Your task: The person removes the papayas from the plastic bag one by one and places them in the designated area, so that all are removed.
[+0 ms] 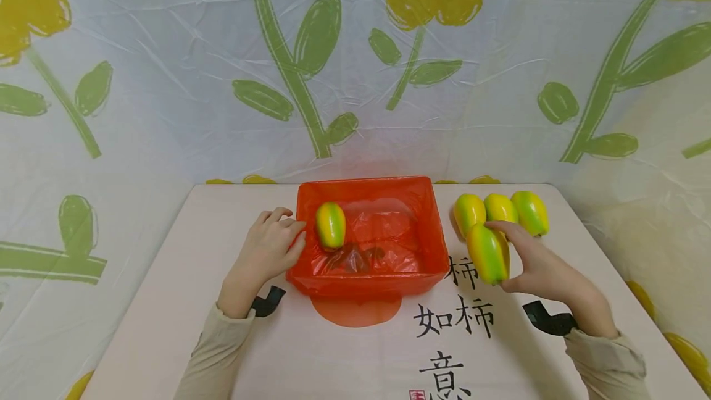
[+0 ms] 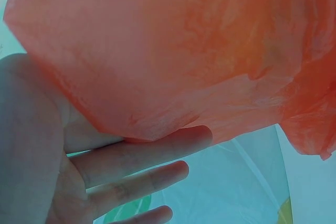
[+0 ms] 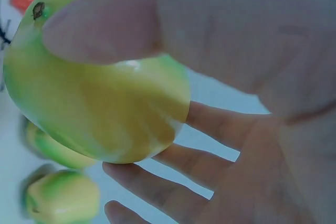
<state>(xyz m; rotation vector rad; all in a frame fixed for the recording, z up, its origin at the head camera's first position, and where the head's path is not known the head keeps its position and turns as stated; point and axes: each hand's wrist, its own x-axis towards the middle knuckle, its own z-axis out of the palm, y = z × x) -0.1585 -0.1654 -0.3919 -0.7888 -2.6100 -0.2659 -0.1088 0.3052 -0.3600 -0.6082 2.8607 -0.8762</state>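
My right hand [image 1: 541, 267] holds a glossy yellow-green fruit [image 1: 489, 255], oblong with green stripes, thumb on its near end and fingers around its far side. In the right wrist view the thumb lies beside the dark stem spot of this fruit [image 3: 100, 103]. A red plastic-lined box [image 1: 366, 286] stands at the middle of the table, with one similar fruit [image 1: 331, 226] inside near its left wall. My left hand [image 1: 269, 245] is at the left side of the box, fingers loosely extended. Red plastic [image 2: 157, 51] covers part of its fingers in the left wrist view.
Three more yellow-green fruits, among them the rightmost fruit [image 1: 530, 213], stand in a row at the back right. Black brush characters [image 1: 444, 375] mark the pale table [image 1: 311, 363]. A flower-patterned cloth [image 1: 194, 79] hangs behind and at the sides.
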